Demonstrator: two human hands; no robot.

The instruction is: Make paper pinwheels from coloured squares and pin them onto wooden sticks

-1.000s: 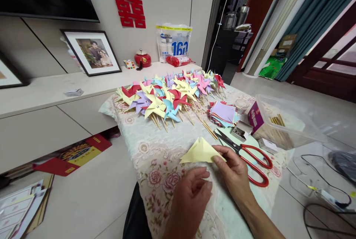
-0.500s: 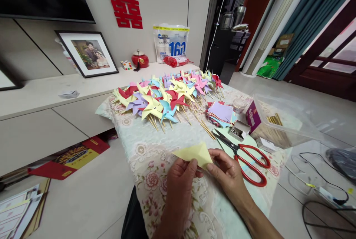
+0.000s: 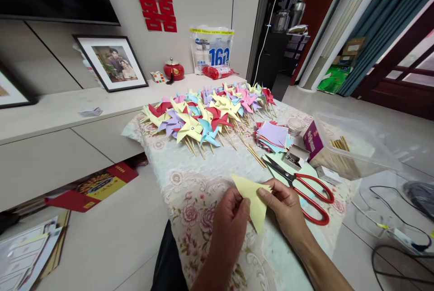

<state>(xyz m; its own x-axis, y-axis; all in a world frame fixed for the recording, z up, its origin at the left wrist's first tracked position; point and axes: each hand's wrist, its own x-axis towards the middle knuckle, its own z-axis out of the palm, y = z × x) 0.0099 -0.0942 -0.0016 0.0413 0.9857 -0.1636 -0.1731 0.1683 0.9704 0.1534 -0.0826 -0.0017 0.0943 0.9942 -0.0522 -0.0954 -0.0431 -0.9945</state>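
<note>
**Folded paper turned on end, now pinched from both sides**

The counter [image 3: 190,191] under its floral cloth is as it was. The heap of paper pinwheels [image 3: 203,119] lies at the far end. The clear plastic box [image 3: 352,155] of sticks stands to your right. The red-handled scissors [image 3: 305,189] lie just beside your right wrist, untouched.

What has changed is in your hands. A second ago your right hand [image 3: 285,209] alone held the folded yellow paper [image 3: 252,200], spread as a wide triangle low over the cloth, while your left hand [image 3: 230,223] hung loosely curled below it. Now your left hand has come up, and both hands are closed on the paper. The thumb and fingertips of each pinch its upper edge from opposite sides.

You have also rotated the paper. Its long point now hangs downward between your hands, and it is held clear of the counter at the near edge, in front of you.
</note>
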